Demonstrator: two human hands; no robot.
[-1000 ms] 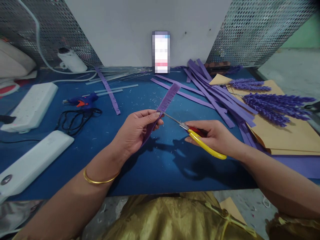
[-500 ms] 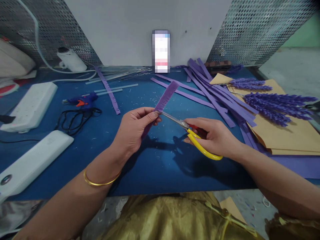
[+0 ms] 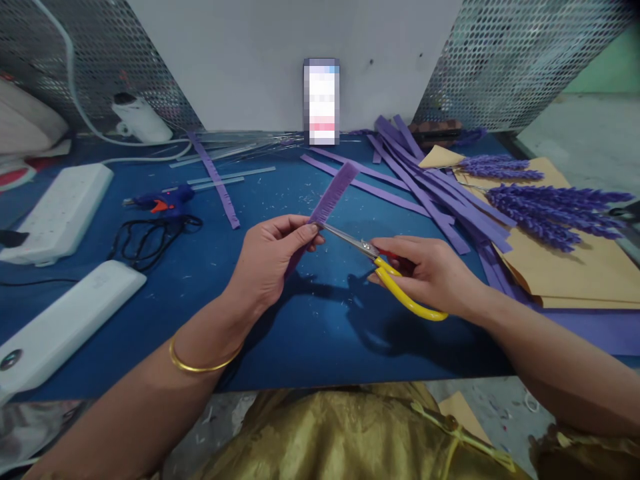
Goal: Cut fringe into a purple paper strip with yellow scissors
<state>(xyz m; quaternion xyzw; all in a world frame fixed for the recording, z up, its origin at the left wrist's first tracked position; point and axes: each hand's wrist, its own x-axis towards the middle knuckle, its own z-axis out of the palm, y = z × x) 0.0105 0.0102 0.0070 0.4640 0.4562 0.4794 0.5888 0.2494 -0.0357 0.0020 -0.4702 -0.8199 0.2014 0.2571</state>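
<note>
Between the thumb and fingers of my left hand (image 3: 275,257) is pinched a purple paper strip (image 3: 336,192), its upper end slanting up and to the right. A row of fine slits runs along the strip's right edge. My right hand (image 3: 433,273) grips scissors (image 3: 410,297) with yellow and red handles. The scissor blades point left, and their tips meet the strip's edge right beside my left fingertips. Part of the strip hangs below my left hand, mostly hidden by it.
Purple strips (image 3: 430,180) lie heaped at the right, beside purple lavender-like flower stems (image 3: 545,207) on brown paper (image 3: 585,267). At the left are a blue glue gun (image 3: 167,200), a power strip (image 3: 65,207) and a long white device (image 3: 75,323). A phone (image 3: 321,100) stands at the back.
Both hands stay almost in place. The scissors' yellow handle has swung very slightly outward to the right; the strip is held as before.
</note>
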